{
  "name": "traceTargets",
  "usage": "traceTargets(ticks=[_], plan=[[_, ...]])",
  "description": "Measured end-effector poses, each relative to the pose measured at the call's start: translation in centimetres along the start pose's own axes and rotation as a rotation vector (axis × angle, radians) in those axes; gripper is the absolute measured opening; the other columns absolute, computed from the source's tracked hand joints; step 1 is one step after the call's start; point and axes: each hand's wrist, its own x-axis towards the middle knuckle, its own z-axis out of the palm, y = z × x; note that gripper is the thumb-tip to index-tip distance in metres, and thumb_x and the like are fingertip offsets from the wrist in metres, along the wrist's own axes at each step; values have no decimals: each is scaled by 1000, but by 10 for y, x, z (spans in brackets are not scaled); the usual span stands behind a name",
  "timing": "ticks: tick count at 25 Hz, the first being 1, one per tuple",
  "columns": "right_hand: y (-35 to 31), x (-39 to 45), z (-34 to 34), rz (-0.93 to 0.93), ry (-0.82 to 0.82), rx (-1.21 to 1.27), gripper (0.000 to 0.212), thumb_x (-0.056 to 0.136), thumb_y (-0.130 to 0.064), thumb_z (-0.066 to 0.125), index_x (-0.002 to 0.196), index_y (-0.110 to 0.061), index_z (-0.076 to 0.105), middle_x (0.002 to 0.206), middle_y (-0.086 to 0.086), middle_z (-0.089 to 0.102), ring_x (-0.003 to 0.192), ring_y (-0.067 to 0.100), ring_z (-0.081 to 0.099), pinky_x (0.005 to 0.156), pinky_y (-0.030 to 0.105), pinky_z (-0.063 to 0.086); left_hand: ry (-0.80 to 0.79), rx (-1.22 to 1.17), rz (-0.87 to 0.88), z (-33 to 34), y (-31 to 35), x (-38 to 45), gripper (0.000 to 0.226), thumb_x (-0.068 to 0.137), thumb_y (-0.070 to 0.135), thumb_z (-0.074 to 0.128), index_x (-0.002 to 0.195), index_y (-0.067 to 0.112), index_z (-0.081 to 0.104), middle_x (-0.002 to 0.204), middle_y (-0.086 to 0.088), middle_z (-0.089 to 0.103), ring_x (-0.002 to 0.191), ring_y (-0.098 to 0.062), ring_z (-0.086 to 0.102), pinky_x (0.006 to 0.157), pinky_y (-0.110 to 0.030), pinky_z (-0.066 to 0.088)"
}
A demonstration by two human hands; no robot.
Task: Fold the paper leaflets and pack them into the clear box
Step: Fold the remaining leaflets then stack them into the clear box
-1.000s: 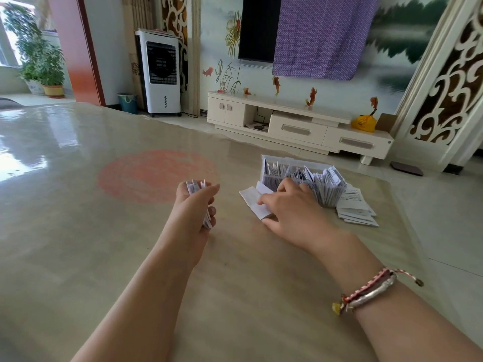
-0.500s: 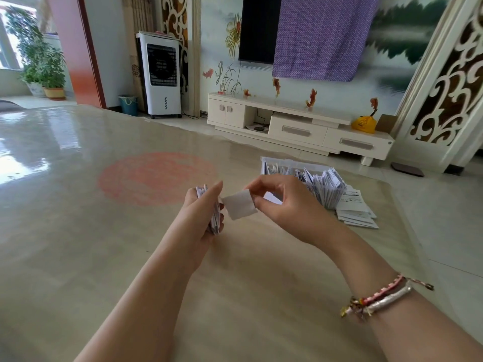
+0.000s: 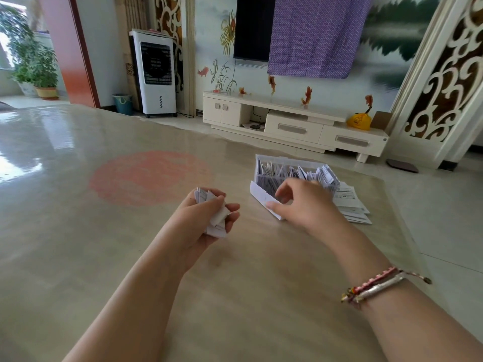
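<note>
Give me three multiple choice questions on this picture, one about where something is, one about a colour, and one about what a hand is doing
1. Where does the stack of flat unfolded leaflets lie?
A. on the table, right of the clear box
B. inside the clear box
C. in the left hand

2. What colour is the cloth hanging over the screen on the wall?
A. green
B. purple
C. orange

3. What is the left hand doing?
A. lying flat and bare on the table
B. gripping a bundle of folded leaflets
C. lifting the clear box

Answers:
1. A, the flat sheets lie on the table just right of the clear box.
2. B, the patterned cloth is plainly purple.
3. B, its fingers curl round the bundle of folded leaflets, while the right hand reaches to a white leaflet in front of the box.
</note>
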Motion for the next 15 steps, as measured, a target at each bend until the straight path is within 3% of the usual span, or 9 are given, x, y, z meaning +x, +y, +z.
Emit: traceTargets(ticks=[1,3,6,9,12,15], plan=[[0,-2,3,-2,-48,-141,18,84,-40,65,91,-24,63,92,-7,66,103,19,51,88,34,42,24,35,17,1,0,1,9,97,3,49,98,11,53,81,-12,62,58,-16,56,56,-26,46],[-5,-3,6,-36,-59,-122,9,87,-32,62,83,-24,63,83,-8,65,94,19,56,81,30,40,63,79,42,2,1,3,12,94,5,54,90,16,52,75,-4,53,55,-13,45,54,-24,36],[-17,-3,-7,35,-67,501,16,88,-21,66,72,-19,63,67,-7,62,66,10,57,65,21,43,75,34,20,4,4,4,20,86,15,66,85,18,46,77,-2,45,56,-12,39,55,-25,31],[-33,-13,-18,42,-212,896,11,85,-21,70,75,-17,65,69,-9,63,68,5,54,70,16,40,59,-12,14,7,5,2,32,80,29,72,93,18,46,82,-3,45,58,-11,40,58,-25,33],[-43,-22,-17,-7,-458,851,9,83,-24,71,81,-16,68,74,-8,62,69,-3,53,70,12,36,-43,-35,97,6,3,3,43,77,32,76,101,14,46,77,-1,50,60,-10,47,62,-26,38],[-47,-24,-12,-49,-370,586,19,81,-33,74,95,-22,64,88,-9,60,76,2,52,72,18,40,29,-104,140,3,1,8,9,92,13,57,91,12,48,75,-4,50,68,-14,53,66,-31,43]])
